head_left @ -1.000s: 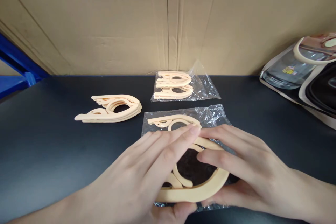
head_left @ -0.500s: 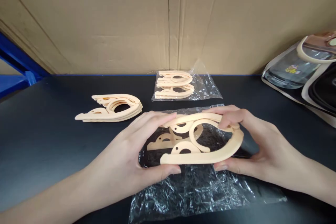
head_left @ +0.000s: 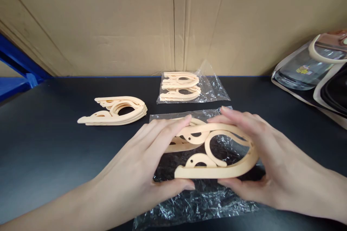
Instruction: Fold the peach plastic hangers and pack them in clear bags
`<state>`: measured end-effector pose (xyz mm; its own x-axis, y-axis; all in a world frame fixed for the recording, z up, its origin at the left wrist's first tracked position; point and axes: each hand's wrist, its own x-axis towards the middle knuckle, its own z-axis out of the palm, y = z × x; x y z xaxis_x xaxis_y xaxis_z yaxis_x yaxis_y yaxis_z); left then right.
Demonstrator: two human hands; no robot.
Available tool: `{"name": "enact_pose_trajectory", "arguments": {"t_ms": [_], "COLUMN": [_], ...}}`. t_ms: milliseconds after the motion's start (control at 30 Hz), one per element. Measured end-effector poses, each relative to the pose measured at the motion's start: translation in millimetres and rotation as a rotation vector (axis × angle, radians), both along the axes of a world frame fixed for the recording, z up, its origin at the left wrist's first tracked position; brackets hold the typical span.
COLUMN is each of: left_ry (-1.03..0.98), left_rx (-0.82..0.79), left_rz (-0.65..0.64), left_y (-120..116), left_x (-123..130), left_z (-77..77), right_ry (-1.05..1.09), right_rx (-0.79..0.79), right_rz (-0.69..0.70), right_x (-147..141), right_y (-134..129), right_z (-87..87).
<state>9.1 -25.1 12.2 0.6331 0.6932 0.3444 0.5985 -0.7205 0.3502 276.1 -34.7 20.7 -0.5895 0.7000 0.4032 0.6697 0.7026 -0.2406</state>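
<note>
A beige folded hanger (head_left: 214,172) is held upright between my two hands, its curved end to the right. My left hand (head_left: 141,158) grips its left end, with the thumb below and the fingers over the top arm. On the curved side, my right hand (head_left: 273,162) pinches it, thumb underneath and fingers on top. Behind it, another beige hanger (head_left: 187,147) lies at the clear plastic bag (head_left: 200,204), partly hidden; whether it is inside the bag I cannot tell. To the left rests a stack of folded hangers (head_left: 127,118).
Near the back edge of the black table (head_left: 48,144) lies a clear bag (head_left: 214,88) with several folded hangers inside. A glass jug (head_left: 292,74) and a black item stand at the right. Cardboard (head_left: 114,25) rises behind, and a blue frame (head_left: 16,57) is at the left.
Both hands have brought the held hanger slightly right and nearer to me. My right fingers have shifted from the hanger's inner curve to its top outside.
</note>
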Motion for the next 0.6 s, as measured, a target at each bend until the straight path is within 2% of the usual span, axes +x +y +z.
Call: {"name": "enact_pose_trajectory", "arguments": {"t_ms": [133,233,333,467,600], "left_ry": [0.111,0.238,0.273,0.317,0.285], "left_rx": [-0.041,-0.073,-0.122,-0.154,-0.064], "left_rz": [0.068,0.071,0.059,0.031,0.023], "left_y": [5.3,14.7,24.0,29.9,30.8], "left_x": [-9.2,-19.2,-26.3,-28.9,-27.4], "left_z": [2.2,4.0,3.6,1.0,-4.8], "right_ry": [0.045,-0.047,-0.183,-0.268,-0.235], "right_rx": [-0.060,-0.005,0.003,-0.102,-0.175], "right_rz": [-0.111,-0.161,-0.209,-0.157,-0.103], "right_x": [35.4,71.5,94.9,97.0,82.0], "right_y": [19.8,39.3,49.5,42.5,25.2], "right_z": [5.1,9.6,12.7,14.2,11.6]}}
